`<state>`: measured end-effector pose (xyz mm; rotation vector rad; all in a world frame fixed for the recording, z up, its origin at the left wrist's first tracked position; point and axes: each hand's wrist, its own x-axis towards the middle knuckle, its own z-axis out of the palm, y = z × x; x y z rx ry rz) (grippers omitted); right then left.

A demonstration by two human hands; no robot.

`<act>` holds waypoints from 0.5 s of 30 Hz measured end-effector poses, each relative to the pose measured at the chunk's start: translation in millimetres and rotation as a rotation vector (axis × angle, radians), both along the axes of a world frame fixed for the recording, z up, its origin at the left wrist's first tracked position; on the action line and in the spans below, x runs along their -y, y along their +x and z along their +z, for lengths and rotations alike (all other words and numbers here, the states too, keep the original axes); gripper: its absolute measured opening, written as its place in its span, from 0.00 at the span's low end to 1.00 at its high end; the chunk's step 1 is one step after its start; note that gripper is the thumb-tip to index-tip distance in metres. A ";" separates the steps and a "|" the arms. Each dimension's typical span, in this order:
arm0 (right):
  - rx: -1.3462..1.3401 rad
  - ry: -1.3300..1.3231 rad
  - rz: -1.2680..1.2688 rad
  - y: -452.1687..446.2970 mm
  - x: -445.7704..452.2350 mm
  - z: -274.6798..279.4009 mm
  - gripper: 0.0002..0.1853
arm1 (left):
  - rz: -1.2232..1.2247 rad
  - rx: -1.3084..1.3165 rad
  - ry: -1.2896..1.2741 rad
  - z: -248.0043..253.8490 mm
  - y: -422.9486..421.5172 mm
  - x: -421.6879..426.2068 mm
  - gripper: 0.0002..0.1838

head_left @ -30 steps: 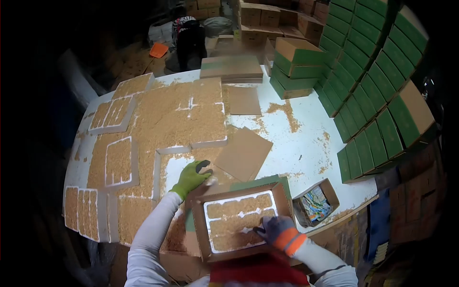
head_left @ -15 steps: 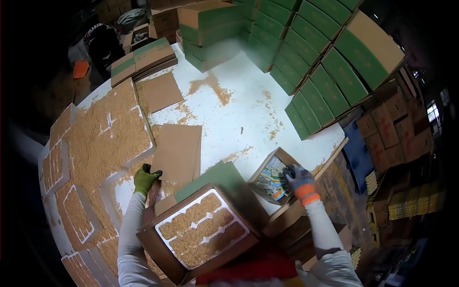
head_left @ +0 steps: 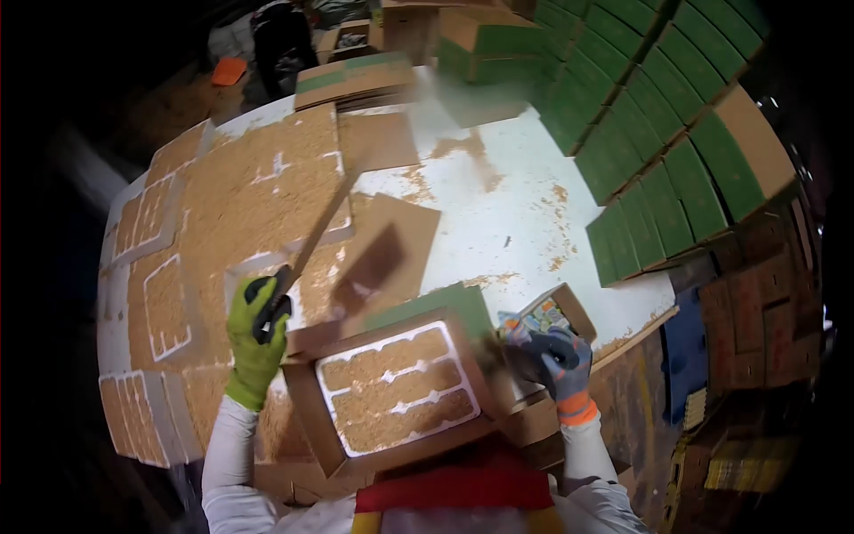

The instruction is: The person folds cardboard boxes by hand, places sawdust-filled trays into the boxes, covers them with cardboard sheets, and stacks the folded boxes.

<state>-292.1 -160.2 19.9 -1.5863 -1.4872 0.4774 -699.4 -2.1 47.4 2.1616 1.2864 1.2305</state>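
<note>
My left hand (head_left: 253, 334), in a green and black glove, is closed on a cardboard sheet (head_left: 322, 227), raised and seen nearly edge-on. My right hand (head_left: 559, 356) wears a grey glove with an orange cuff. Its fingers pinch a small colourful packet (head_left: 512, 326), blurred by motion, at the near-left side of a small carton (head_left: 576, 313) of similar packets (head_left: 544, 314). Between my hands, close to my body, stands an open cardboard box (head_left: 307, 402). Inside it sits a white foam tray (head_left: 458, 365) whose compartments are filled with sawdust-like material.
More foam trays (head_left: 165, 343) covered in the same loose material (head_left: 222, 200) fill the table's left. Cardboard sheets (head_left: 418, 222) lie mid-table on the white tabletop (head_left: 507, 205). Green cartons (head_left: 658, 209) are stacked at the right and back. Behind the table is another person (head_left: 283, 53).
My left hand has lifted a cardboard sheet off the pile. My right hand has come out of the small carton with a packet. The whole view has shifted rightward across the frame.
</note>
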 end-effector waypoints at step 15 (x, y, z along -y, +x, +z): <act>0.410 0.156 0.133 -49.8 14.5 48.0 0.13 | -0.598 -1.118 -0.238 5.8 22.7 160.9 0.11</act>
